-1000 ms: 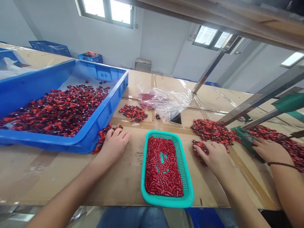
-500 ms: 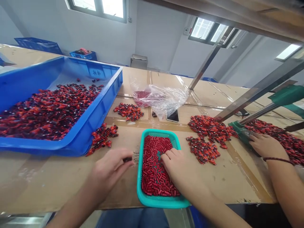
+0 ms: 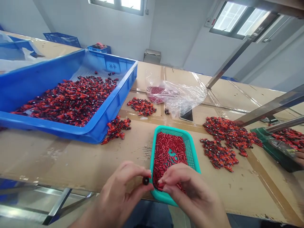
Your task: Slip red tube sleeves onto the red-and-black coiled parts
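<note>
My left hand pinches a small dark round part with a hole in its end, between thumb and forefinger. Close beside it, over the near end of a green basket, my right hand has thumb and fingertips closed on a small red tube, mostly hidden by the fingers. Many short red tubes fill the basket, whose green bottom shows through in one spot. The dark part and the red tube are a short gap apart.
Left stands a large blue crate of red-and-black parts. Piles of similar parts lie around the basket. Behind are a clear plastic bag and a phone. Metal posts rise at right, near another person's hand.
My right hand has come up out of the tubes with one in its fingertips. My left hand has moved right, bringing the dark part close to it. The view has shifted left.
</note>
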The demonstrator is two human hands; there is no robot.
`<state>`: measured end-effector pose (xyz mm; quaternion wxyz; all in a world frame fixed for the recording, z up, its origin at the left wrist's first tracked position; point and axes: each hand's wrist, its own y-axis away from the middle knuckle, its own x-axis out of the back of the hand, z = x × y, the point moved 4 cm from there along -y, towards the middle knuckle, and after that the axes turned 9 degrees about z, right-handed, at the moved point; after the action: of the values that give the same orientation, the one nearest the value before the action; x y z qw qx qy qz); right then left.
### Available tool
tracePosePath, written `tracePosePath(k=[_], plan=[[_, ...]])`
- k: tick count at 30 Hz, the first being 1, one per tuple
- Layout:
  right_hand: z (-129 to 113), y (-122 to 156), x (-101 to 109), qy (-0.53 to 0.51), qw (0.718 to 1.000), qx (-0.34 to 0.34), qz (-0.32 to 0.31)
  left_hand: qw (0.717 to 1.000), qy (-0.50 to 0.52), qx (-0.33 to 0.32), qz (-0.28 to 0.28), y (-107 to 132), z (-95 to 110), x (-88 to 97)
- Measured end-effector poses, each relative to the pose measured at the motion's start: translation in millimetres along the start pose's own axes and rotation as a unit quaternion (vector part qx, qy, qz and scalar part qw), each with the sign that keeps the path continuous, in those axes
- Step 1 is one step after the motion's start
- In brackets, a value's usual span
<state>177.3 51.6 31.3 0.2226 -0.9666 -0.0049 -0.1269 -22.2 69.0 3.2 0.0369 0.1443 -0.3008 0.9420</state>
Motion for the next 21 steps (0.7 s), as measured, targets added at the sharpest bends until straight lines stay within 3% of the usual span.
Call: tracePosePath(k=[4,7,14,21], plan=[[-18.0,2.0,-11.0,-0.004,0.994,0.105,-0.007,0.993,-0.074,-0.084,-0.025,-7.9,21.4,1.3],[-20.9,3.7,-14.8,0.029,0.988,0.149,0.004,0.986,-0.105,-0.127,-0.029,-12.0,31.7,2.6],[-16.3,6.5,-16.4,0.020,0.991,0.129,0.005,0.973,-0.121,-0.187,-0.063,-2.1,34.0,2.2],[-21.6,4.8,-10.8,0.006,0.990,0.125,0.068,0.986,-0.079,-0.147,-0.019,2.7,38.9,1.2]])
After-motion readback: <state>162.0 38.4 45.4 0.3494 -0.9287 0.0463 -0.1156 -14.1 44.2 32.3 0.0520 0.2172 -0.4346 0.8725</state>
